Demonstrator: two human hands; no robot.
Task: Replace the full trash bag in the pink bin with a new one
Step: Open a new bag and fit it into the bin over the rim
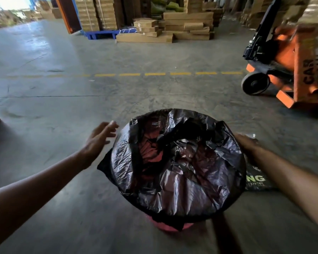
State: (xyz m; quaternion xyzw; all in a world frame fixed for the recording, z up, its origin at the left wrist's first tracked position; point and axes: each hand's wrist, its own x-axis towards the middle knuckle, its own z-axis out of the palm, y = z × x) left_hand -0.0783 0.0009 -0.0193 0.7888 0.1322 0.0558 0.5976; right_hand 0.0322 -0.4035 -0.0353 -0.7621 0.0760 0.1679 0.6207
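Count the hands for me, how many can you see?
2. The left hand hovers open just left of the black trash bag. The right hand is at the bag's right edge, its fingers partly hidden behind the plastic.

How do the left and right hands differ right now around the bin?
The left hand is open, fingers spread, apart from the black bag and off its far-left rim; the right hand rests against the bag's right rim, fingers partly hidden, so its grip is unclear. The left hand shows fully; the right is blurred at its fingertips. Both are bare and flank the pink bin.
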